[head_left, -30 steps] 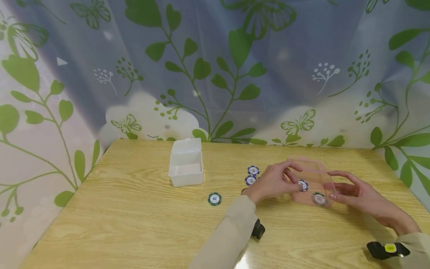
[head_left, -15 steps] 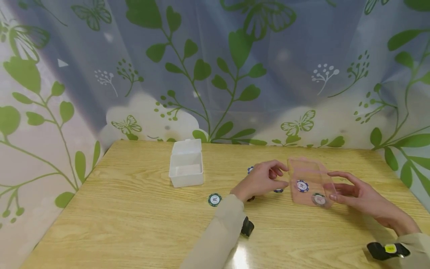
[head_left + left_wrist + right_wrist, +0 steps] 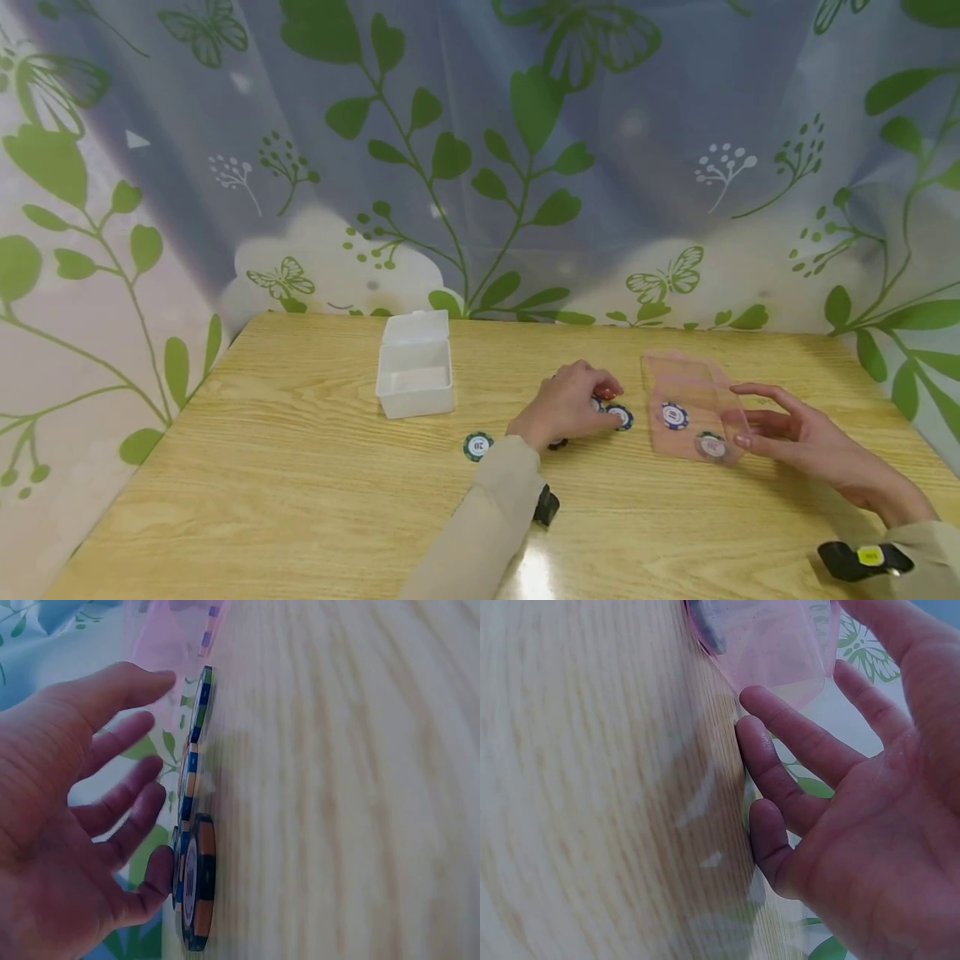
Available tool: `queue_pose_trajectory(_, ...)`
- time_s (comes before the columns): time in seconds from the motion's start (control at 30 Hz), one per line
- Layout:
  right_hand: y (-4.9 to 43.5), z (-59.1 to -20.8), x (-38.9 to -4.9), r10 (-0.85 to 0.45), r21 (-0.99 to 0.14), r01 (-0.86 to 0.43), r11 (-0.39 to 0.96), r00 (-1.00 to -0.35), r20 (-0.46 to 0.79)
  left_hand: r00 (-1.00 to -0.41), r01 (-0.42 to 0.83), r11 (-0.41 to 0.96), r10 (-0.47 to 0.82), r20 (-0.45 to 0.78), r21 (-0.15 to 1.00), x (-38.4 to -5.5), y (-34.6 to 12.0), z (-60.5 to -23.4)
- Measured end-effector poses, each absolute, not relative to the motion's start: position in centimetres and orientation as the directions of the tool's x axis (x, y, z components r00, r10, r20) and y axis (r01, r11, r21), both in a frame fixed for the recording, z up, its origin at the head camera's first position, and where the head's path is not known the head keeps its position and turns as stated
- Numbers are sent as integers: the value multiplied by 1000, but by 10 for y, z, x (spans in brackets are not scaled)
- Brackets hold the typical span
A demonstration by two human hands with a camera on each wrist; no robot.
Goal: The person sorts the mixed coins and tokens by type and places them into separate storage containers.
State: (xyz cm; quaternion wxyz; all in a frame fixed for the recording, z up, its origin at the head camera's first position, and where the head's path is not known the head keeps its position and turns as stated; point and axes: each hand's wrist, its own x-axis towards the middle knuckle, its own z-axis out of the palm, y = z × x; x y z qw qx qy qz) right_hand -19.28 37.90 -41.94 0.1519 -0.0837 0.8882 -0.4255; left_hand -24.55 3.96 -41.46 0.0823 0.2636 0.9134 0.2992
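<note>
My left hand (image 3: 570, 404) reaches palm-down over a group of poker chips, its fingers bent and its thumb beside a blue poker chip (image 3: 619, 417). A red poker chip (image 3: 606, 394) peeks out under its fingertips, and a dark one (image 3: 557, 444) shows by the wrist. In the left wrist view nothing lies between thumb and fingers; chips (image 3: 196, 885) lie just past the fingertips. My right hand (image 3: 806, 433) rests its fingertips against the right side of a see-through pink box (image 3: 660, 446). Inside the box are a blue chip (image 3: 675, 415) and a green chip (image 3: 711, 447).
A white box (image 3: 415, 396) with its lid raised stands left of the chips. One green poker chip (image 3: 478, 446) marked 20 lies alone on the wooden table (image 3: 300, 492). A leaf-patterned curtain (image 3: 480, 192) hangs behind the table.
My left hand has drawn back leftward from the pink box to the chips on the table, leaving a blue chip inside the box. My right hand has stayed at the box.
</note>
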Motion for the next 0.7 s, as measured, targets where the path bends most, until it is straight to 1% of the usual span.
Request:
queue_pose_trajectory(0.47,379,-419,-193,-278,-784,-12,621,-938,-206,-877,389,793,475,-75,469,-244,44,-417)
queue_pose_trajectory(0.7,380,-420,-193,-287,-796,-13,605,-936,-203,-885,373,807,457,-84,458,-243,47,-417)
